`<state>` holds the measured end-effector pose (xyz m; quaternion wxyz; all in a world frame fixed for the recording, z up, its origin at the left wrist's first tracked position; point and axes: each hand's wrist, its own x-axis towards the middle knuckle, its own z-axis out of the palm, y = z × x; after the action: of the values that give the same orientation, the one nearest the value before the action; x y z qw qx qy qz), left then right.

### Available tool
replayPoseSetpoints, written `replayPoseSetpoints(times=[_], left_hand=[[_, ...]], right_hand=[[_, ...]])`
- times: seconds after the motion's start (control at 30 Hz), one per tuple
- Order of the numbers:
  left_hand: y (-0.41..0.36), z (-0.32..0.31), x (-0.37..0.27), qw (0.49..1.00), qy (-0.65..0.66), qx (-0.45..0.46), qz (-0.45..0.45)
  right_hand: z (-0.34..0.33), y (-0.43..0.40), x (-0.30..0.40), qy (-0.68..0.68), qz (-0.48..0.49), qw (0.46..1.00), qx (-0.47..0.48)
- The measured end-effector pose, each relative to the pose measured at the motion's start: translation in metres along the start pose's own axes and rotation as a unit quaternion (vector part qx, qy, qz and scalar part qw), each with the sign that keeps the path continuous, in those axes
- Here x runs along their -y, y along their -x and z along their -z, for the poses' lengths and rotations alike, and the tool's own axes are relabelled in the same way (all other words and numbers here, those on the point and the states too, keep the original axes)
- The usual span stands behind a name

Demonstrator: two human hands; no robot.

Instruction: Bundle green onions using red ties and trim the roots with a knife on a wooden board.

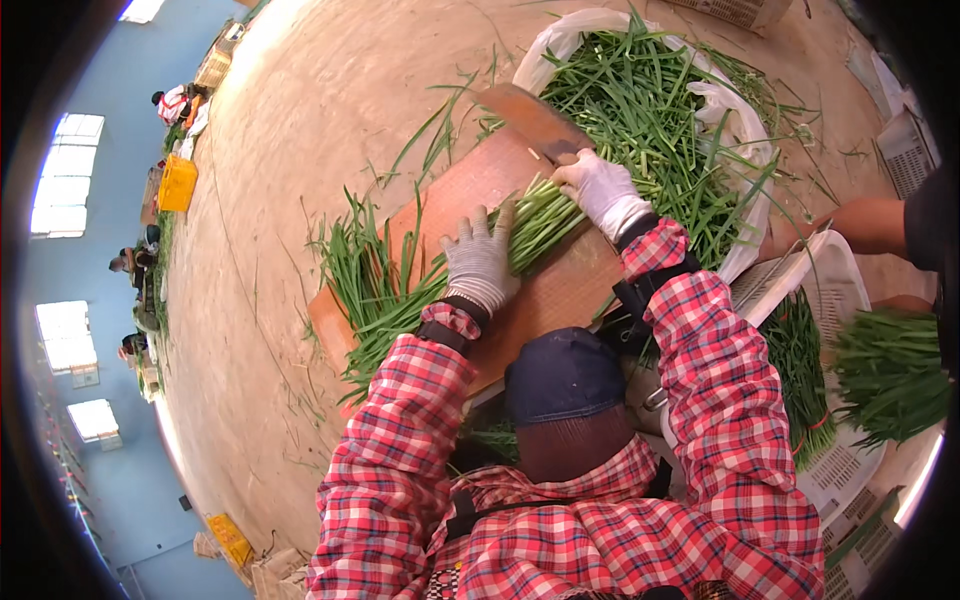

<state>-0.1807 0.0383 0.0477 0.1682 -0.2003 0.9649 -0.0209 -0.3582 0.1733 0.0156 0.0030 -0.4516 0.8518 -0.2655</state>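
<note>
My left hand, in a pale knit glove, lies over a bunch of long green chives and holds it on a reddish-brown board. The leaves trail out to the lower left, past the board's edge. The pale cut-looking ends point to the upper right, close to my right hand. That gloved hand grips the handle of a broad-bladed cleaver, whose blade extends to the upper left over the board's far edge. Its fingers hide most of the handle.
Beyond the board stands a white plastic bag full of loose green leaves. At right, a co-worker's arm reaches by a white plastic basket holding a banded chive bundle. Another bundle is beside it. A yellow crate stands far left.
</note>
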Motion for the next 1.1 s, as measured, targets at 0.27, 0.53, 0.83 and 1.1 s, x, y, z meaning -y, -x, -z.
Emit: replayPoseSetpoints(times=[0.27,0.53,0.83,1.1], left_hand=[[0.000,-0.002,0.000,0.992,0.119,0.026,-0.010],[-0.006,-0.007,0.000,0.989,0.147,0.008,-0.001],[-0.009,-0.031,-0.003,0.988,0.129,-0.085,-0.008],[-0.012,-0.031,0.001,0.984,0.158,-0.083,-0.013]], right_hand=[[-0.001,0.003,-0.014,-0.035,-0.033,0.997,0.053],[0.011,0.004,-0.013,-0.124,-0.020,0.991,0.053],[0.093,0.105,0.043,-0.202,-0.074,0.976,-0.036],[0.092,0.136,0.086,-0.074,-0.114,0.988,0.078]])
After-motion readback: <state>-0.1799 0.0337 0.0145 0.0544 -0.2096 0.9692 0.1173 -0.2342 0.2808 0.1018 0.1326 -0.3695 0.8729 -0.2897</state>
